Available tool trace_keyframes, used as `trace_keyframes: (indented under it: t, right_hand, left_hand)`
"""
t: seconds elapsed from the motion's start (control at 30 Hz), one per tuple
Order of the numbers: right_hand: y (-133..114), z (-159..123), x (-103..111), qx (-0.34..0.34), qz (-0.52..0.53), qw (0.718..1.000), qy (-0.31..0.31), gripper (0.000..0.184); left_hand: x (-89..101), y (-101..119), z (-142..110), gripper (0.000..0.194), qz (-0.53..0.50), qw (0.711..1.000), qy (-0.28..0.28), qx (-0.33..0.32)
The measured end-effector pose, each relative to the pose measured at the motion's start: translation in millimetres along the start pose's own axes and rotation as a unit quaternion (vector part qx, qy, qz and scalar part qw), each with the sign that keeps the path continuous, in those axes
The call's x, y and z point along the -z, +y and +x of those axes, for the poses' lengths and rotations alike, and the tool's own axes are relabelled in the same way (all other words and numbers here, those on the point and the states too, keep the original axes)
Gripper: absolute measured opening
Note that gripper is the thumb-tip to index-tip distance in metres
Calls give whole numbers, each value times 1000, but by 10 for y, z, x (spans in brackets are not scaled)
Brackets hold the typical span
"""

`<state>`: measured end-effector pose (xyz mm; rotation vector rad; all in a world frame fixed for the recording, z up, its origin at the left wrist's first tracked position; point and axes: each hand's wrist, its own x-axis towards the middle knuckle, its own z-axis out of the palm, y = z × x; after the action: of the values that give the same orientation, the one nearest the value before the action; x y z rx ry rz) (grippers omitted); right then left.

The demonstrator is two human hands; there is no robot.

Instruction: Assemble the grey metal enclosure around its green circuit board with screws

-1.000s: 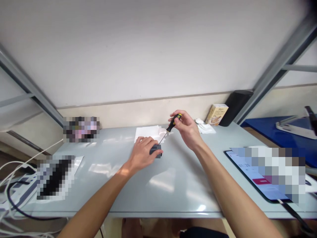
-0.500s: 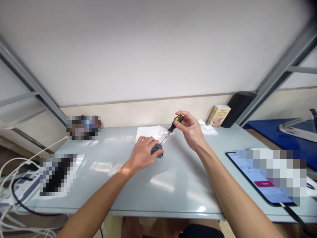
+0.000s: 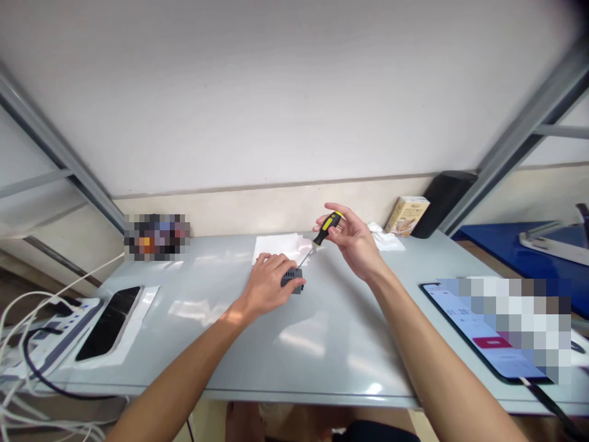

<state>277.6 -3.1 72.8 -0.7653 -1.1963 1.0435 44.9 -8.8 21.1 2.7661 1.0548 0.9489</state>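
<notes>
My left hand (image 3: 269, 281) presses down on a small dark grey box (image 3: 292, 280) on the grey table (image 3: 304, 344), fingers curled over it. My right hand (image 3: 352, 236) pinches the black and yellow handle of a screwdriver (image 3: 322, 233). The thin shaft slants down to the left and its tip meets the top of the box. Behind the box lies a white sheet of paper (image 3: 276, 245).
A black phone (image 3: 108, 322) lies on a white sheet at the left, beside a power strip (image 3: 41, 337) with white and black cables. A tablet (image 3: 478, 331) rests at the right. A small carton (image 3: 405, 215), a dark cylinder (image 3: 442, 199) and crumpled tissue (image 3: 386, 239) stand near the back wall.
My right hand's fingers have shifted round the screwdriver handle, and the handle now shows more yellow. The left hand and the box stay put.
</notes>
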Motion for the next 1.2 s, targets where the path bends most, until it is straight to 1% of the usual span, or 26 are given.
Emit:
trace_keyframes:
  t: [0.03, 0.1, 0.2, 0.3, 0.4, 0.5, 0.63, 0.73, 0.8, 0.83, 0.9, 0.97, 1.0, 1.07, 1.13, 1.2]
  right_hand:
    - [-22, -6, 7, -7, 16, 1000, -16, 47]
    - [-42, -18, 9, -12, 29, 999, -25, 40]
    - [-9, -23, -8, 9, -1, 1000, 14, 32]
    - [53, -11, -25, 21, -7, 999, 48, 35]
    - [91, 1, -33, 13, 19, 998, 59, 39]
    - [98, 6, -37, 17, 22, 997, 70, 39]
    - [100, 13, -36, 20, 21, 997, 75, 40]
    - [96, 19, -32, 15, 37, 994, 98, 41]
    - [89, 22, -22, 8, 40, 991, 124, 41]
    - [87, 24, -15, 3, 39, 989, 139, 41]
    - [95, 30, 5, -15, 42, 985, 165, 40]
    - [122, 41, 25, -46, 52, 982, 178, 36]
    - [141, 46, 31, -65, 58, 980, 179, 35]
    - [176, 51, 32, -100, 66, 978, 172, 32]
    - [186, 43, 9, -119, 70, 978, 157, 29]
    - [159, 20, -35, -127, 74, 980, 134, 24]
  left_hand:
    - [-2, 1, 1, 17, -1, 1000, 3, 0]
    - [0, 9, 4, 16, -4, 1000, 6, 0]
    - [21, 40, 11, 16, -13, 1000, 4, 13]
    - [71, 80, 20, 15, -31, 999, -5, 33]
    - [126, 102, 38, 6, -57, 997, -18, 45]
    - [144, 107, 60, 10, -91, 994, -17, 62]
    - [126, 141, 89, 10, -124, 988, 0, 87]
    - [162, 127, 122, 14, -131, 986, 12, 106]
    - [226, 20, 144, 14, -123, 985, 24, 115]
    - [264, -74, 150, 14, -114, 986, 37, 119]
    - [332, -328, 140, 17, -86, 986, 65, 125]
    - [365, -611, 96, 18, -56, 983, 75, 158]
    - [363, -738, 65, 19, -37, 982, 71, 172]
    - [320, -925, 2, 20, -13, 982, 29, 186]
    - [240, -1011, -38, 19, 1, 982, -7, 186]
    - [149, -1027, -46, 20, 16, 983, -15, 183]
